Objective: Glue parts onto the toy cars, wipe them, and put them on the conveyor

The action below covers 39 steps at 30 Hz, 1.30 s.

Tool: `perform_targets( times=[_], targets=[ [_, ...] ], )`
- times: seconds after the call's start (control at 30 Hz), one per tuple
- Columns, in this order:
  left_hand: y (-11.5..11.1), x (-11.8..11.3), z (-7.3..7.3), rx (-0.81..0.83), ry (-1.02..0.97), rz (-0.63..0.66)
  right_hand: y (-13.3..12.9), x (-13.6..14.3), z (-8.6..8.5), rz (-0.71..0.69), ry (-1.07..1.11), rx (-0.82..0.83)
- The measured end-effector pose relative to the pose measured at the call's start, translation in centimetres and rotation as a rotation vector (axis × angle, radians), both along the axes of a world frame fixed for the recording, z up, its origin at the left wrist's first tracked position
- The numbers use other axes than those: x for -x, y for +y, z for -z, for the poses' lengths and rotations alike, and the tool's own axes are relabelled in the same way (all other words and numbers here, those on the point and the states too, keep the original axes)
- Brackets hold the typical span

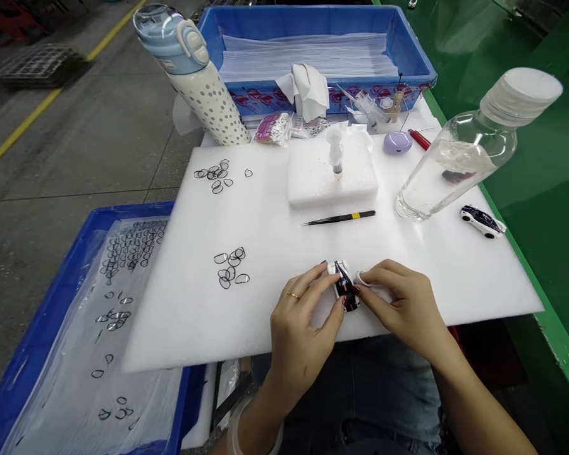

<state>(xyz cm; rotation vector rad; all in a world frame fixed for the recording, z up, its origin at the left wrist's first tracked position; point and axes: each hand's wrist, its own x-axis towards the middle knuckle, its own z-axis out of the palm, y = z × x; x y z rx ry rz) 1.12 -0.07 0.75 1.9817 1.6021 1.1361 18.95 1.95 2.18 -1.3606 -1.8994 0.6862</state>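
A small black-and-white toy car (344, 285) is between the fingers of my left hand (301, 325), just over the near edge of the white foam board (275, 221). My right hand (408, 306) pinches a small white piece (360, 279), soft-looking like tissue or cloth, against the car's right side. Part of that piece is hidden by the fingers. Beyond the hands lie black tweezers (341, 218) with a yellow band. Thin black rings lie to the left in a near cluster (231, 268) and a far cluster (214, 174).
A second toy car (482, 221) rests at the right, by a clear bottle (450, 170). Behind are a foam block (332, 183) holding a syringe (336, 155), a dotted flask (208, 101) and a blue bin (260, 88). Another blue bin (83, 240) with rings stands lower left.
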Motion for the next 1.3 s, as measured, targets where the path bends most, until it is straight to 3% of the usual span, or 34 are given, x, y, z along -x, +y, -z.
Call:
perform_targets(
  times=[0.2,0.27,0.37,0.43,0.63,0.8,0.9,1.0,1.07,1.2,1.27,1.3],
  targets=[
    [0.4,0.3,-0.3,0.049,0.002,-0.005,0.0,0.1,0.2,0.003,-0.012,-0.045],
    [1.0,1.0,-0.5,0.115,0.031,0.092,-0.1,0.0,0.2,-0.001,0.003,-0.072],
    [2.1,2.0,-0.8,0.185,0.096,0.353,-0.7,-0.3,0.3,0.006,0.027,-0.187],
    [2.6,2.2,-0.7,0.175,0.100,0.412,-1.2,-0.5,0.6,0.020,-0.015,-0.311],
    [2.7,1.8,0.4,0.099,0.061,0.292,-2.4,0.8,1.2,-0.039,-0.287,-0.506],
    [2.5,2.3,0.3,0.137,0.032,0.350,-1.8,-0.1,-0.9,-0.171,-0.281,-0.388],
    [2.4,2.6,0.1,0.151,0.028,0.321,0.0,-2.8,-2.5,0.022,-0.371,-0.404],
    [2.2,2.8,0.1,0.143,-0.019,0.270,1.2,-3.3,-2.8,0.250,-0.609,-0.437],
    [2.1,3.1,0.1,0.124,-0.071,0.240,0.9,-1.4,-2.1,0.216,-0.558,-0.382],
    [1.8,3.4,0.2,0.106,-0.088,0.149,-0.4,3.1,-0.6,0.004,-0.380,-0.267],
    [1.6,3.6,0.2,0.111,-0.055,0.108,-0.8,1.9,-0.4,0.054,-0.364,-0.274],
    [1.5,3.6,0.2,0.116,-0.039,0.096,-1.0,0.0,-0.5,0.148,-0.359,-0.276]
  ],
)
